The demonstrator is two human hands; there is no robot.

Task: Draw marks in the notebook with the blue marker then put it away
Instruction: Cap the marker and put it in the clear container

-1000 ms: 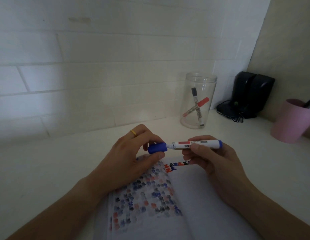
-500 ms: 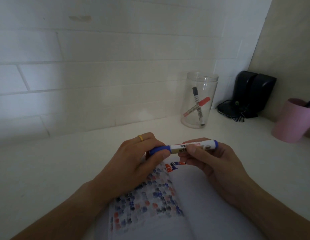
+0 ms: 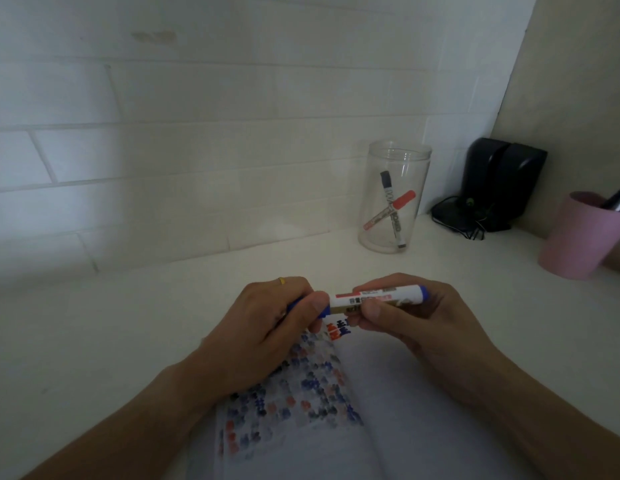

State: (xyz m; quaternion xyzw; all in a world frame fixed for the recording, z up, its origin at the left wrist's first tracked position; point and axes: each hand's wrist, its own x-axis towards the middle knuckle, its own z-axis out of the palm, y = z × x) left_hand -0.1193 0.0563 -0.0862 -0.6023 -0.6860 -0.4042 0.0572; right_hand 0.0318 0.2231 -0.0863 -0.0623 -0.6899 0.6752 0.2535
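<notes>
The blue marker (image 3: 388,296) lies level above the open notebook (image 3: 353,427), held by both hands. My right hand (image 3: 415,327) grips its white barrel. My left hand (image 3: 267,327) is closed around the blue cap (image 3: 321,310), which sits pushed onto the marker's tip. The notebook's left page is covered with rows of blue, red and black marks; the right page has a few marks at its top left. A clear jar (image 3: 393,197) with a red and a black marker inside stands behind, against the wall.
A pink cup (image 3: 578,237) holding a dark object stands at the right edge. Black speakers (image 3: 502,185) with cables sit in the back right corner. A white tiled wall closes off the back of the white desk (image 3: 128,323).
The cap was apart from the marker's tip one second ago. My left hand has pushed it on, and the two hands have come together.
</notes>
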